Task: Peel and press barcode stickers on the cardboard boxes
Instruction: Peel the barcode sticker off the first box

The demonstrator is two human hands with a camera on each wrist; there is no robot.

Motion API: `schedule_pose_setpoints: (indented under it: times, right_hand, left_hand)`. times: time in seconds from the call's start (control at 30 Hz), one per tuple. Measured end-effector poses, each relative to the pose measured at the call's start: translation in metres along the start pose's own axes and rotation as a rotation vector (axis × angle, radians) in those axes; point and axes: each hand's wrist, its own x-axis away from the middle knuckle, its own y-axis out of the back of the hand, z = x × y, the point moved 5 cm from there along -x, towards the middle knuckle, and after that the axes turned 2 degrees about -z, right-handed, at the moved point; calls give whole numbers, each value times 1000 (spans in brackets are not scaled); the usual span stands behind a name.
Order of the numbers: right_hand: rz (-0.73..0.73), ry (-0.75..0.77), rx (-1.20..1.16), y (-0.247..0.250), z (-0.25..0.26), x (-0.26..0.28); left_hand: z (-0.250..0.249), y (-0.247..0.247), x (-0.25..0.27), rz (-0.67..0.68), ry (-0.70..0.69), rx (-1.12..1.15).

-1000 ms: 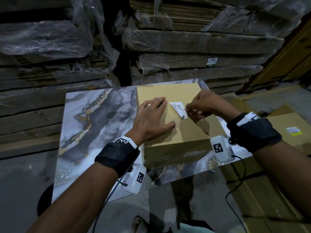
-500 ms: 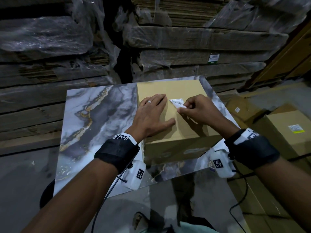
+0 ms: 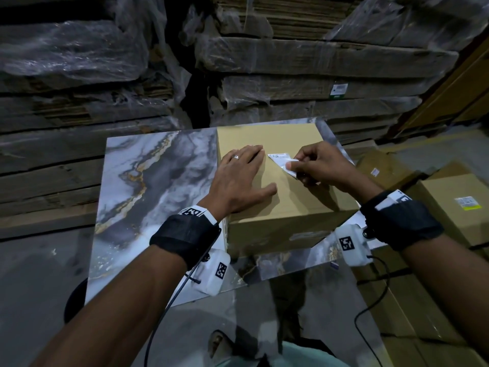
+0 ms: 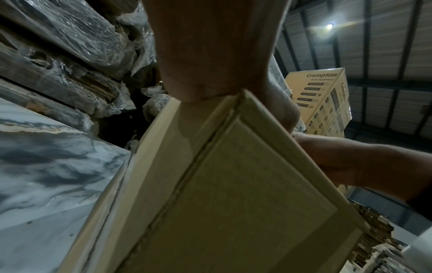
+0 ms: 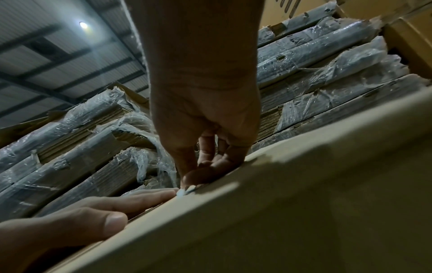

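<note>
Since one second ago: right hand (image 3: pixel 321 165) drawn nearer, pinching white rectangular barcode sticker (image 3: pixel 281 162), near end lifted off tan cardboard box (image 3: pixel 291 207). Left hand (image 3: pixel 239 178) flat, fingers straight, just beside sticker's far end.

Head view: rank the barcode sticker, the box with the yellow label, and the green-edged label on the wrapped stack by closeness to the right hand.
1. Barcode sticker: pinched by the right hand on the cardboard box.
2. Box with the yellow label: right of the table, lower down.
3. Green-edged label: on the wrapped stack behind the table.
</note>
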Motion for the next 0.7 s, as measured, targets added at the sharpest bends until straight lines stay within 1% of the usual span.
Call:
schedule_pose_setpoints:
  times: [0.23, 0.43, 0.7]
  right_hand:
    - [-37, 28, -85, 1, -3, 1]
    - [-81, 96, -103, 1, -6, 3]
    - [-56, 78, -120, 0, -11, -3]
  left_hand:
    - [-1, 1, 0, -13, -5, 17]
    - [0, -1, 0, -2, -4, 3]
    - [0, -1, -1, -7, -6, -1]
